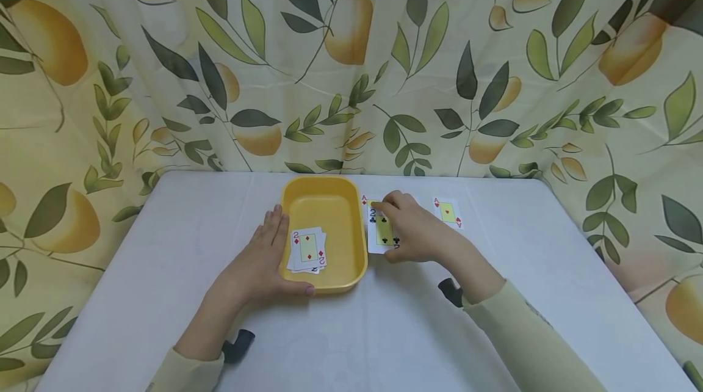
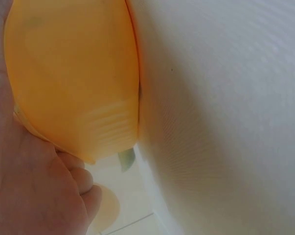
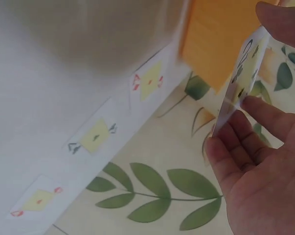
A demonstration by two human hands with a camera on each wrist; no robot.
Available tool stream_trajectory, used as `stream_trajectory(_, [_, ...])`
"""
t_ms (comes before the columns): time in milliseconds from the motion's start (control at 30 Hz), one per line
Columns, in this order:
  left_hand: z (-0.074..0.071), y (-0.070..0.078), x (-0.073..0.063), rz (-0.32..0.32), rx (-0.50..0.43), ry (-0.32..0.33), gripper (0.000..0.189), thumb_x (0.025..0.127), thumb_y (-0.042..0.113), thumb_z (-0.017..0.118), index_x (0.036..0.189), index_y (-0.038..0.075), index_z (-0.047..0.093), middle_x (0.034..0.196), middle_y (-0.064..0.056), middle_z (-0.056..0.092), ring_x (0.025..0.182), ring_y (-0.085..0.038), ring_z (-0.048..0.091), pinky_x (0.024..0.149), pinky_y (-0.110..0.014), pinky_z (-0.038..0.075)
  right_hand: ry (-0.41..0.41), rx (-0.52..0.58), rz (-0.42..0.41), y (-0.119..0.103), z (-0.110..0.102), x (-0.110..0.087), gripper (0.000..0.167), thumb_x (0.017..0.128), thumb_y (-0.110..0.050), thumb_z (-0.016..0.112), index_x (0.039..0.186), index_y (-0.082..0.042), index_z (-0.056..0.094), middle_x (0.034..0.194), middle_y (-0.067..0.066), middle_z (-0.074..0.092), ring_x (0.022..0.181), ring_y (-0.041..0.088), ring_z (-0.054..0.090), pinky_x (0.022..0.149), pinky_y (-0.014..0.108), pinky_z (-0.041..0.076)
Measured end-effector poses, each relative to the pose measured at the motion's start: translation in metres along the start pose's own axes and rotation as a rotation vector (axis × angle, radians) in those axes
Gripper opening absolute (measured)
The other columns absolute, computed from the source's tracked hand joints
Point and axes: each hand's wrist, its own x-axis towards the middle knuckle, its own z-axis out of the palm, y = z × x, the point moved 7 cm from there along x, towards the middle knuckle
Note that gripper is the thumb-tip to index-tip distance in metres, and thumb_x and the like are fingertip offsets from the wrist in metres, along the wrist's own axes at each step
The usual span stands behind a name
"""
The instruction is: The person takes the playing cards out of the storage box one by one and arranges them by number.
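A playing card, the two of clubs (image 1: 379, 238), is pinched between the thumb and fingers of my right hand (image 1: 415, 230), just right of the yellow tray (image 1: 342, 287). The right wrist view shows this two of clubs (image 3: 241, 71) tilted on edge, above the table. My left hand (image 1: 257, 261) rests against the tray's left side, fingers straight along it and thumb at the front rim. A small pile of cards lies inside the tray at front left, topped by the two of diamonds (image 1: 309, 250).
Three aces lie in a row on the white table (image 3: 49, 98): a red ace (image 3: 149, 82) beside the tray, a black ace (image 3: 95, 137), hidden by my right hand in the head view, and another red ace (image 1: 447, 213). A fruit-patterned curtain (image 1: 329, 93) hangs behind.
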Motion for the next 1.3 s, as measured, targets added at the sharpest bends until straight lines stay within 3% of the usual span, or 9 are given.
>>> stream_trajectory(300, [0.003, -0.003, 0.002, -0.006, 0.004, 0.003, 0.149, 0.057, 0.083, 0.075, 0.159, 0.001, 0.004, 0.168, -0.012, -0.011, 0.155, -0.03, -0.005, 0.126, -0.047, 0.012, -0.039, 0.064, 0.042, 0.012, 0.018, -0.001, 0.091, 0.069, -0.027, 0.089, 0.15, -0.016, 0.047, 0.136, 0.006, 0.044, 0.116, 0.022, 0.045, 0.098, 0.035, 0.053])
stream_trajectory(767, [0.003, -0.003, 0.002, 0.0, 0.006, 0.012, 0.151, 0.055, 0.085, 0.073, 0.159, 0.0, 0.005, 0.168, -0.013, -0.01, 0.155, -0.03, -0.005, 0.125, -0.047, 0.013, -0.103, 0.063, 0.007, 0.015, 0.05, 0.013, 0.09, 0.068, -0.03, 0.09, 0.147, -0.014, 0.05, 0.129, 0.004, 0.048, 0.106, 0.017, 0.046, 0.091, 0.029, 0.05])
stream_trajectory(1067, [0.003, -0.002, 0.002, -0.007, 0.006, 0.006, 0.15, 0.055, 0.085, 0.074, 0.159, 0.001, 0.005, 0.168, -0.012, -0.01, 0.155, -0.03, -0.005, 0.125, -0.047, 0.013, -0.122, 0.077, -0.018, 0.016, 0.058, 0.017, 0.088, 0.068, -0.025, 0.089, 0.146, -0.011, 0.05, 0.129, 0.004, 0.048, 0.107, 0.017, 0.046, 0.091, 0.031, 0.049])
stream_trajectory(1300, [0.003, -0.002, 0.002, -0.022, -0.013, 0.0, 0.149, 0.055, 0.083, 0.075, 0.16, 0.002, 0.005, 0.168, -0.01, -0.01, 0.155, -0.028, -0.006, 0.126, -0.046, 0.012, -0.16, 0.073, 0.036, 0.021, 0.062, 0.018, 0.094, 0.068, -0.032, 0.091, 0.15, -0.015, 0.046, 0.137, 0.002, 0.047, 0.117, 0.016, 0.047, 0.103, 0.034, 0.05])
